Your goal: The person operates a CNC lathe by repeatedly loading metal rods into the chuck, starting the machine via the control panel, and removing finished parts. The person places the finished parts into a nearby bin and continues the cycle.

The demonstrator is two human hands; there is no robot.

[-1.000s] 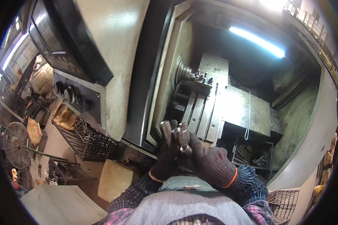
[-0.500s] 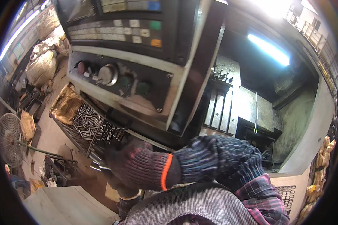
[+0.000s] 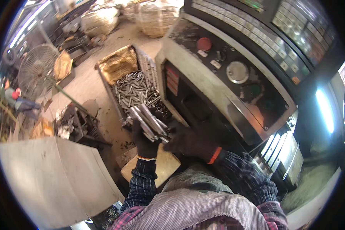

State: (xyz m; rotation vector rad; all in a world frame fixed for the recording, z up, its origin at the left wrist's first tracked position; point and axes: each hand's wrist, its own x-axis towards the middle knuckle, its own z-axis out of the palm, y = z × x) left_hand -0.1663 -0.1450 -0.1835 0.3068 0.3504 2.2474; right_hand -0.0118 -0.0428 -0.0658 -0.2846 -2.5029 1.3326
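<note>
A bundle of several shiny metal rods (image 3: 147, 122) sits in my gloved left hand (image 3: 143, 140), whose fingers are wrapped round it. From the right, my right hand (image 3: 193, 143), in a dark glove with an orange cuff band, reaches to the near ends of the rods. Its fingers are bent in and appear to pinch a rod end, though blur hides the fingertips. Just beyond the bundle is a crate (image 3: 110, 92) holding a heap of similar short rods (image 3: 136, 90) and a brown sheet of packing at its far end.
A machine control panel (image 3: 234, 73) with a red button and a round dial stands close on the right. Beyond it is the lit machine bed (image 3: 281, 149). On the left are a pale metal cover (image 3: 57, 176) and a fan (image 3: 37, 69). Large sacks (image 3: 157, 17) stand at the back.
The view has swung left, bringing the crate toward the middle. My left hand, mostly hidden before behind the right forearm, now shows with the rods raised. The right hand has shifted to their right side.
</note>
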